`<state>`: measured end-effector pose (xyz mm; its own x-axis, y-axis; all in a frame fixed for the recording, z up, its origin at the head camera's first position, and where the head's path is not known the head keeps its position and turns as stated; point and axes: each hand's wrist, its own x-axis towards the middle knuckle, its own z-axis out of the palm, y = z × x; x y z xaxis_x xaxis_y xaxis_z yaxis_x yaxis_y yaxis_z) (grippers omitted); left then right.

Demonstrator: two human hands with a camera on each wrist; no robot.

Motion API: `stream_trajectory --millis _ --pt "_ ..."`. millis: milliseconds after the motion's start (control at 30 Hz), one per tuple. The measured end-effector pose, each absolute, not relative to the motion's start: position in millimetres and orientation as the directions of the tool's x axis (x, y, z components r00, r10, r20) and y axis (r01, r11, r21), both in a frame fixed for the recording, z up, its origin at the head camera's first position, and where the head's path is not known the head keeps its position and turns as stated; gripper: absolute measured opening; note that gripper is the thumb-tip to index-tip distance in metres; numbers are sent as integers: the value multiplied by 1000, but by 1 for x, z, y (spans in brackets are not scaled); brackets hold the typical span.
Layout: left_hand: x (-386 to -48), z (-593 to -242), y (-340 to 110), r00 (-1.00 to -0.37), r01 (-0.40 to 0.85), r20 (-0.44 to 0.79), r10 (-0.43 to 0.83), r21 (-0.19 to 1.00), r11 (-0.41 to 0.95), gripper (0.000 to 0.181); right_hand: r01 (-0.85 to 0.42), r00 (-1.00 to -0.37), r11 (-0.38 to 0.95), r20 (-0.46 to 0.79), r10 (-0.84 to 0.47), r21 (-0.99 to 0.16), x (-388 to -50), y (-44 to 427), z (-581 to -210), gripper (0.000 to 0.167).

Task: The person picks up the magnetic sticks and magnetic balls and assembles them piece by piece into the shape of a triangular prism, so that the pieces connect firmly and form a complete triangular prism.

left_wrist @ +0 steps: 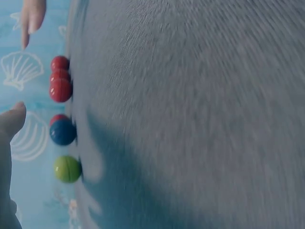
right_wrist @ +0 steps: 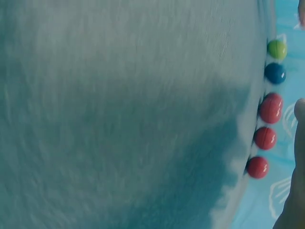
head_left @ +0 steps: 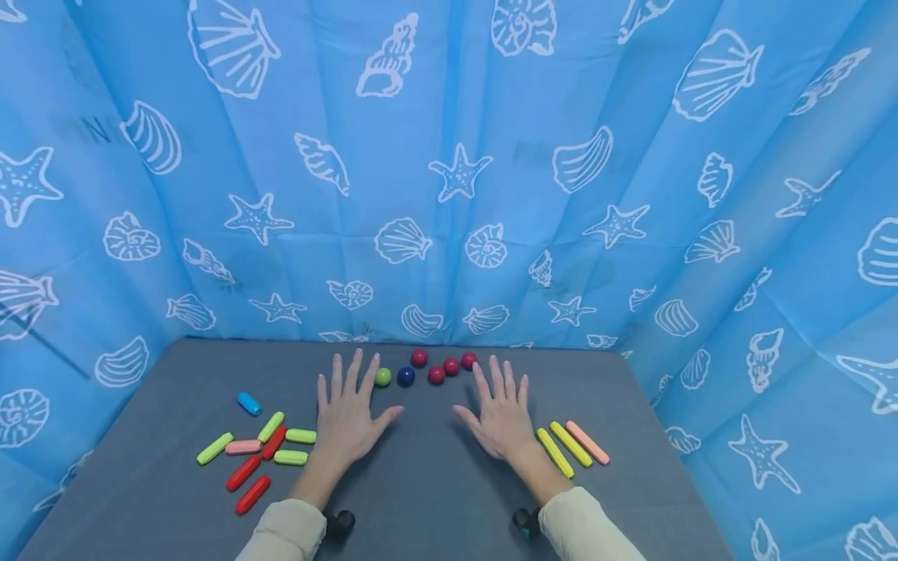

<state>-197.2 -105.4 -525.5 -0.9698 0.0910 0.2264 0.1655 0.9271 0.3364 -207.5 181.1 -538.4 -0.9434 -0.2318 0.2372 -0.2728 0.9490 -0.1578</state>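
Observation:
My left hand [head_left: 347,425], palm down with fingers spread, holds nothing over the grey table. Beside its index finger sits a green ball [head_left: 383,377], with a dark blue ball [head_left: 406,377] just to the right. Spread in the same way, my right hand [head_left: 503,427] is also holding nothing. Several red balls, one a red ball [head_left: 469,360] near its fingertips, lie at the back. In the left wrist view my left thumb [left_wrist: 13,119] shows at the edge; the right wrist view shows my right thumb [right_wrist: 296,167]. Shadows fall on the cloth below both hands.
Left of my left hand lie short coloured sticks: a blue stick [head_left: 249,403], a pink stick [head_left: 243,446], several green ones and red ones, such as a red stick [head_left: 252,495]. Two yellow sticks and a salmon stick [head_left: 588,442] lie on the right. A blue shell-print curtain [head_left: 449,210] surrounds the table.

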Motion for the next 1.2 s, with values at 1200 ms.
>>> stream_trajectory --millis 1200 --pt "-158 -524 -225 -994 70 -46 95 395 916 69 -205 -978 918 94 -184 -338 -275 181 -543 58"
